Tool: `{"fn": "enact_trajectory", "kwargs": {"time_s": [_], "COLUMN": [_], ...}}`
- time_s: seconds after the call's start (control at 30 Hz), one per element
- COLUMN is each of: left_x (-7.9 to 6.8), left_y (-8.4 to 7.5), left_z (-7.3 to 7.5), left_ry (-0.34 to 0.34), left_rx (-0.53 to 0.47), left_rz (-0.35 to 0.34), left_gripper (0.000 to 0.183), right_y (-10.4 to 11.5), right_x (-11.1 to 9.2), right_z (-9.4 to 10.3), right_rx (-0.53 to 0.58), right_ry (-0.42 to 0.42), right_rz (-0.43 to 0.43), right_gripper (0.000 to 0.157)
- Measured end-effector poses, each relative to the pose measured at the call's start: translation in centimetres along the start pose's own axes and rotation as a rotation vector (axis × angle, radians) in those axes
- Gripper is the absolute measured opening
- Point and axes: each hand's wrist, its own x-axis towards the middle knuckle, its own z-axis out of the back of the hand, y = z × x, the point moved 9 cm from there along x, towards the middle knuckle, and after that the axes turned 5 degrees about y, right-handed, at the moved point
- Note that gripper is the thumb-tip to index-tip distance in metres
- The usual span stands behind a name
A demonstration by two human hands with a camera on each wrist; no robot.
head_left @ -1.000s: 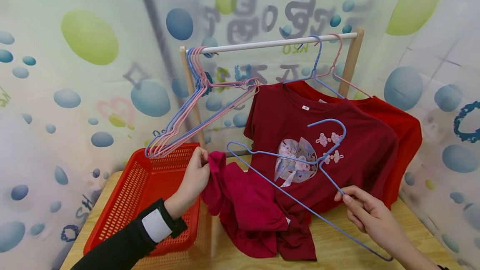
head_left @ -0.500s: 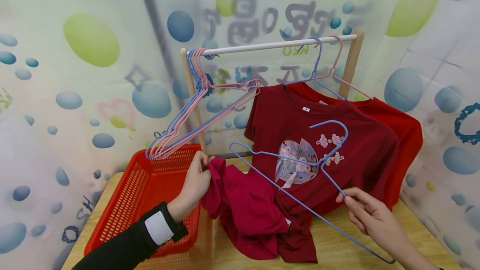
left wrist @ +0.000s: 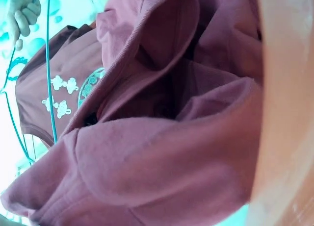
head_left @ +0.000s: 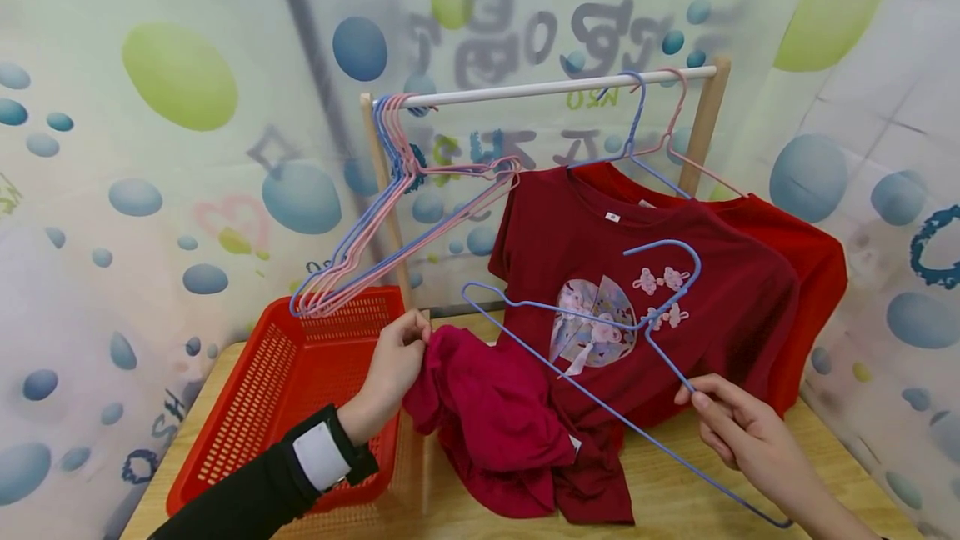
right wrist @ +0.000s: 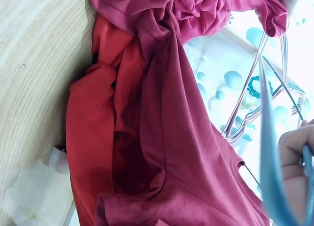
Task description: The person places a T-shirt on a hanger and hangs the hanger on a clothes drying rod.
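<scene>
My left hand (head_left: 392, 361) pinches the edge of a crimson garment (head_left: 502, 415), which hangs bunched down to the table. In the left wrist view, an opening with a stitched edge gapes in this garment (left wrist: 147, 162). Over on the right, my right hand (head_left: 742, 427) pinches one arm of a blue wire hanger (head_left: 640, 325), its hook upward. The hanger is tilted and has no clothing on it. Close and blurred, its wire (right wrist: 269, 138) crosses the right wrist view. Behind it hangs a dark red T-shirt (head_left: 720, 298) with a pink-and-blue print.
A wooden rack with a white rail (head_left: 517, 92) carries several pink and blue hangers (head_left: 360, 232) at its left end. A brighter red shirt (head_left: 817, 273) hangs behind the T-shirt. An orange-red basket (head_left: 225, 423) stands on the wooden table (head_left: 667, 515) at left.
My left hand has shifted slightly right and down, and the raised fold of crimson cloth beside its fingers has dropped. The blue hanger in my right hand has moved slightly right.
</scene>
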Motion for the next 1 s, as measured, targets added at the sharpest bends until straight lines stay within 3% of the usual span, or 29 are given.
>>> {"fn": "enact_trajectory", "kwargs": {"time_s": [0.5,0.67,0.77,0.87,1.0], "left_x": [-0.6,-1.5,-2.3,-3.2,-5.2], "left_y": [1.0,1.3,1.3,0.4,-1.7], "left_z": [-1.8,-2.5,-2.6,-2.0,-1.4], "left_ry": [0.141,0.244,0.333,0.381,0.374], "left_rx": [0.174,0.288,0.387,0.517,0.846], "left_rz": [0.087,0.064,0.022,-0.078,-0.338], "left_gripper": [0.013,0.032,0.037,0.038,0.041], "right_y": [0.1,0.0,-0.1,-0.3,-0.5], "right_x": [-0.3,-0.4,-0.4,-0.4,-0.4], "right_z": [0.3,0.5,0.5,0.6,0.7], "right_rx": [-0.015,-0.023,-0.024,-0.012,0.005], "right_ry": [-0.008,-0.009,-0.008,-0.012,-0.008], "right_rz": [-0.051,-0.066,-0.066,-0.047,-0.031], "right_gripper": [0.015,0.015,0.015,0.016,0.020]}}
